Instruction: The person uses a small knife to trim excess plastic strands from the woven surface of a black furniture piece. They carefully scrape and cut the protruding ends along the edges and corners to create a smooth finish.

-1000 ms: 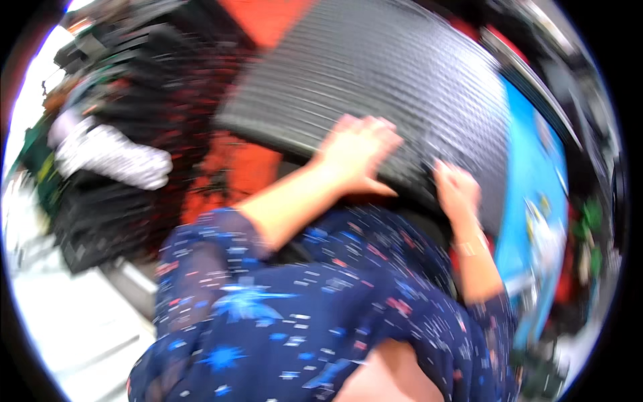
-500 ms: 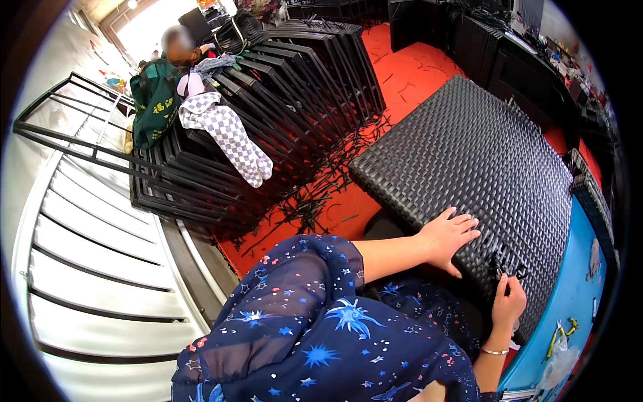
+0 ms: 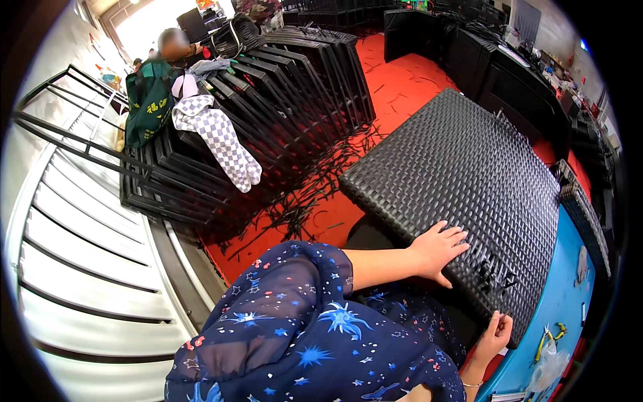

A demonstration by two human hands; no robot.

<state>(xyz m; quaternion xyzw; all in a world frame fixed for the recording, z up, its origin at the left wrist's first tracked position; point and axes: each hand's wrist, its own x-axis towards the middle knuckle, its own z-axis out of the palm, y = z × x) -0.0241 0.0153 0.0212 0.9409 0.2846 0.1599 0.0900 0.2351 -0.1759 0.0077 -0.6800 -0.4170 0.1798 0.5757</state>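
Observation:
A large black woven wicker panel [image 3: 462, 167] lies before me, its near edge toward my body. My left hand [image 3: 439, 253] rests on that edge with its fingers stretched over the weave. Farther right, my right hand [image 3: 494, 333] is closed in a pinch at the panel's near rim. Whatever lies between its fingertips is too small or hidden to make out. Between the two hands, several loose dark strip ends [image 3: 499, 273] stick up from the weave.
Right of the panel is a blue tabletop [image 3: 569, 268] with yellow-handled pliers [image 3: 546, 342] and a clear plastic bag [image 3: 550, 368]. Black frames [image 3: 295, 87] stand in a row at left, with a checked cloth [image 3: 214, 130] and green bag [image 3: 149, 104]. Strip scraps litter the red floor [image 3: 388, 87].
My right hand has drawn away from the loose strip ends, down to the panel's near rim. My left hand stays on the panel. The whole view has shifted slightly.

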